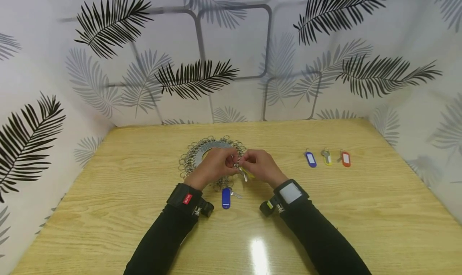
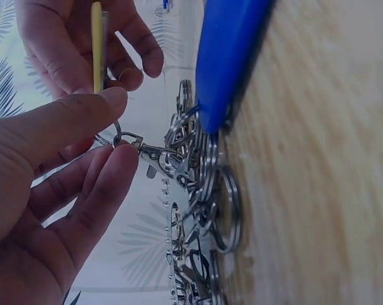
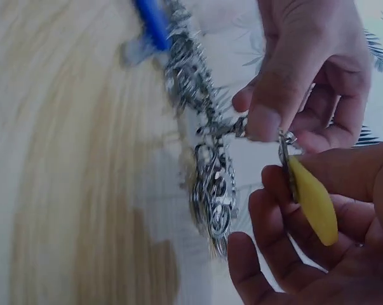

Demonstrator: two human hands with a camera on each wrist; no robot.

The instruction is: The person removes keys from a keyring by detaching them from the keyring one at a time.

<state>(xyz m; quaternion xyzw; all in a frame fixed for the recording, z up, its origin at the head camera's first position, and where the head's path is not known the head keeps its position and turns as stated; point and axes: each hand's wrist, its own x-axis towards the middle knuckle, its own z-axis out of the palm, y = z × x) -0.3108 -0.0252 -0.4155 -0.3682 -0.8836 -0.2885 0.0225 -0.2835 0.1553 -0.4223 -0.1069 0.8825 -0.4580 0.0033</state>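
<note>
A yellow key tag [image 3: 313, 203] with a metal key beside it hangs at the fingers of my right hand [image 1: 261, 164], which pinches it near its top. My left hand [image 1: 216, 162] pinches a split ring [image 2: 117, 138] between thumb and fingertips. That ring joins a silver swivel clasp [image 2: 154, 155], whose other end reaches a flat grey metal hoop [image 1: 205, 148] lined with many clasps and rings. The two hands nearly meet over the hoop's right side. Fingers hide where the tag and ring come together. A blue key tag [image 1: 225, 199] with a key lies at the hoop's near edge.
To the right on the wooden table [image 1: 361, 211] lie a blue tag [image 1: 310, 159], a yellow tag [image 1: 327, 158] and a red tag [image 1: 346, 159], with keys visible at the yellow and red ones. A leaf-patterned backdrop [image 1: 234, 98] stands behind the table and at both sides.
</note>
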